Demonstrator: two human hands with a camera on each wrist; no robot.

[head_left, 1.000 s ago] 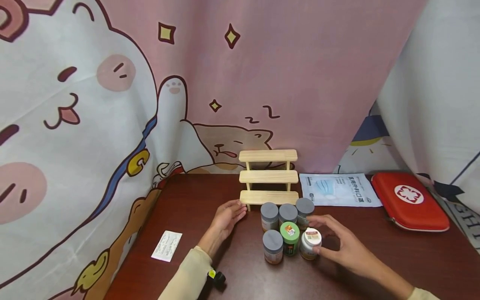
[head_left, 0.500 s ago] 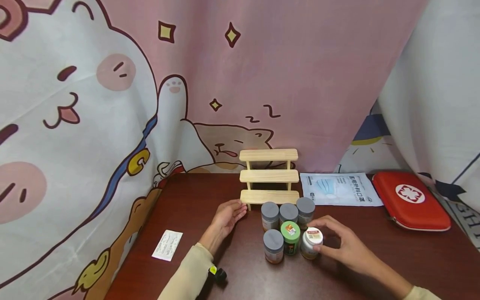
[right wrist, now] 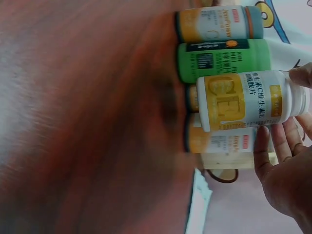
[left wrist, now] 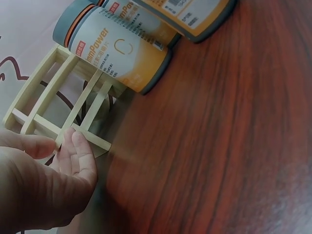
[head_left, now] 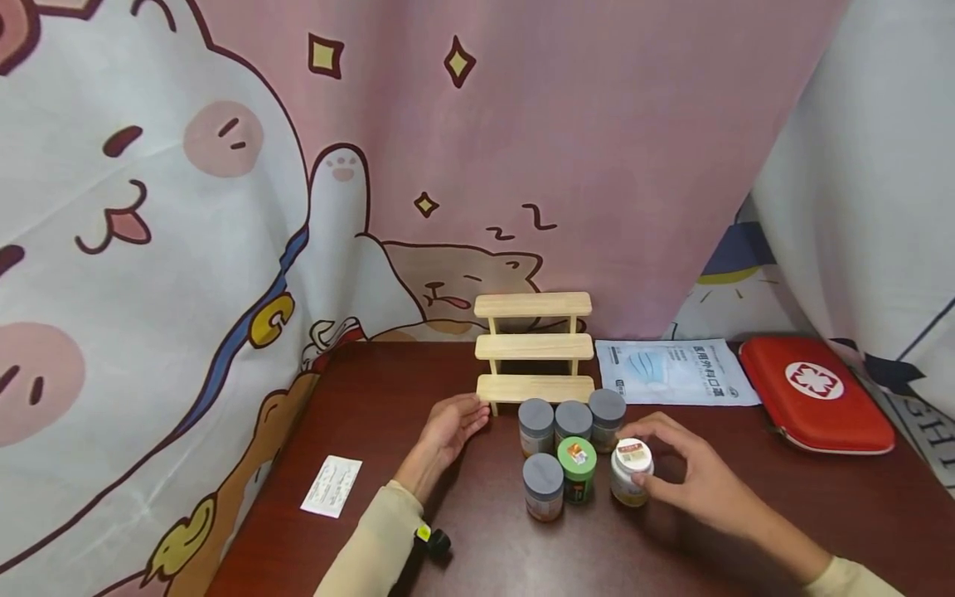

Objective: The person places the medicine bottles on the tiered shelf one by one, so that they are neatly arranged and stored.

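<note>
My right hand (head_left: pixel 697 477) grips a white pill bottle (head_left: pixel 631 477) with a yellow label (right wrist: pixel 224 101), the thumb on one side and fingers on the other. In the right wrist view the bottle is just in front of the other jars. My left hand (head_left: pixel 448 435) pinches the left end of the lowest step of a three-tier wooden display stand (head_left: pixel 533 347); its thumb and fingertips meet there in the left wrist view. Left of the white bottle stand a green-lidded jar (head_left: pixel 577 471) and several grey-lidded jars, one of them (head_left: pixel 543 487) at the front.
A blue-and-white face mask packet (head_left: pixel 675 373) lies at the back right, beside a red zipped first-aid case (head_left: pixel 816 395). A small printed paper slip (head_left: pixel 332 486) is on the left of the dark wooden table (head_left: pixel 507 555). A patterned curtain (head_left: pixel 634 166) hangs behind.
The right hand has moved the white pill bottle to the right and slightly up in view, widening its gap from the green-lidded jar. The left hand stays at the stand.
</note>
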